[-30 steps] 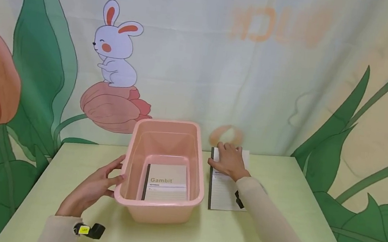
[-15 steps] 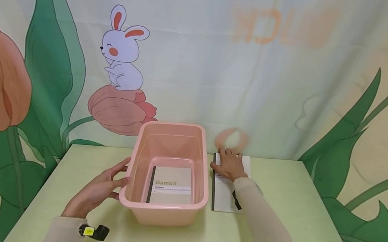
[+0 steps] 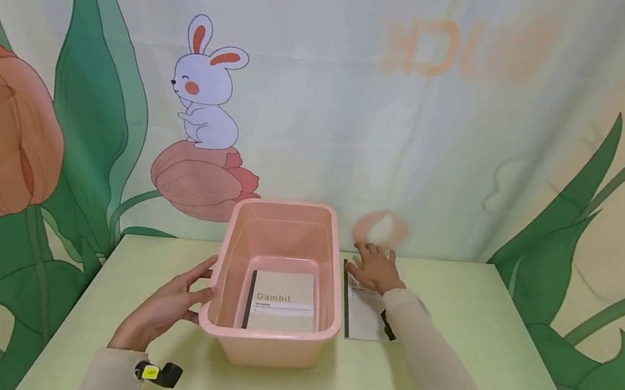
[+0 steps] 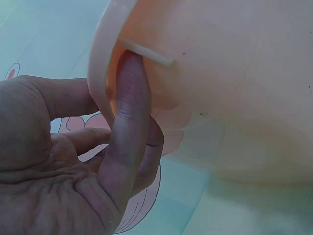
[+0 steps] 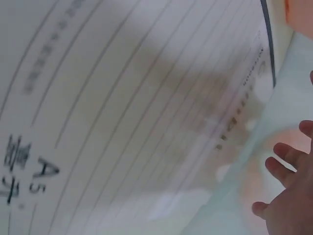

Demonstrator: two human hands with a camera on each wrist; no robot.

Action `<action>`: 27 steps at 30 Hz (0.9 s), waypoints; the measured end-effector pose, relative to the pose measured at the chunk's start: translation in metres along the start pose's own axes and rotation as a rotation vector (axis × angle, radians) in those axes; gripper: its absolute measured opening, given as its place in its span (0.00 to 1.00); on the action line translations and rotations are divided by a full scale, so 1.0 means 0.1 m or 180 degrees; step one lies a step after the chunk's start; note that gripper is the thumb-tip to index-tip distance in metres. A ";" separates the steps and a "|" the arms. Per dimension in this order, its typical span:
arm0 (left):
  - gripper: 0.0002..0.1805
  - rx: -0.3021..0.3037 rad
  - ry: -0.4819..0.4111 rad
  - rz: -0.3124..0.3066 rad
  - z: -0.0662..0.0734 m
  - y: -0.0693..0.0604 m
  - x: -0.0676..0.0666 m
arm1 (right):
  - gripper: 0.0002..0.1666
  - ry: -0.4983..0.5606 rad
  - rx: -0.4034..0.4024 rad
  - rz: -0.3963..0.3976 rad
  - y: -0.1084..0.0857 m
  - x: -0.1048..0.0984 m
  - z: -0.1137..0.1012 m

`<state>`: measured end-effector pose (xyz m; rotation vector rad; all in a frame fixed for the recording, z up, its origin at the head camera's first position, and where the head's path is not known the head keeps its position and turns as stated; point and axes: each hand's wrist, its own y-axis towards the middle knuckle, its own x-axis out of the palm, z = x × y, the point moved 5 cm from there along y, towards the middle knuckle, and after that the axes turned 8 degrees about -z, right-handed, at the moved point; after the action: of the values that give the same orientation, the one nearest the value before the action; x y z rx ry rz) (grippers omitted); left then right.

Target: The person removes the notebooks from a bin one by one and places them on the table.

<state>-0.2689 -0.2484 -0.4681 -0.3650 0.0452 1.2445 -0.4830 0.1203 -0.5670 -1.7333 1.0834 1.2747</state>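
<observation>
A pink plastic tub [image 3: 267, 341] stands on the table with a Gambit notebook [image 3: 283, 307] lying flat in it. My left hand [image 3: 167, 301] grips the tub's left rim; in the left wrist view the fingers [image 4: 128, 107] curl round that rim [image 4: 100, 54]. Right of the tub, a second Gambit notebook [image 3: 365, 317] with a dark spine lies on the table. Over its far end is my right hand [image 3: 377, 272], fingers spread and reaching past the far edge. In the right wrist view the fingers [image 5: 291, 156] appear apart from the lined cover [image 5: 122, 98].
The pale green table [image 3: 459, 327] ends at a printed curtain [image 3: 320, 125] with tulips and a rabbit. Black wrist cameras [image 3: 159, 374] are strapped over both sleeves. The tub's right rim is close beside the second notebook.
My right hand has loosened from the right notebook, whose far edge now sits lower in the head view and shows more title. The left hand keeps its grip. The head view has shifted slightly.
</observation>
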 end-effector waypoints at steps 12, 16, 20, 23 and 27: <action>0.40 -0.0002 0.0013 -0.0021 0.01 -0.02 0.03 | 0.40 -0.0201 -0.0258 0.0431 -0.41 -0.54 -0.18; 0.41 -0.0014 0.0010 -0.0016 0.01 -0.01 0.04 | 0.40 -0.0283 -0.0389 0.0585 -0.61 -0.74 -0.26; 0.40 0.0003 0.0021 -0.0020 0.01 -0.01 0.04 | 0.39 -0.0368 -0.0472 0.0600 -0.80 -0.91 -0.35; 0.40 0.0004 0.0034 -0.0020 0.01 0.00 0.04 | 0.39 -0.0418 -0.0518 0.0585 -0.91 -1.02 -0.42; 0.41 -0.0016 0.0057 -0.0012 0.00 0.01 0.04 | 0.39 -0.0468 -0.0662 0.0710 -1.03 -1.22 -0.57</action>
<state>-0.2686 -0.2441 -0.4691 -0.3805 0.0568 1.2378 -0.3872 0.1345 -0.4281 -1.6704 1.1139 1.6781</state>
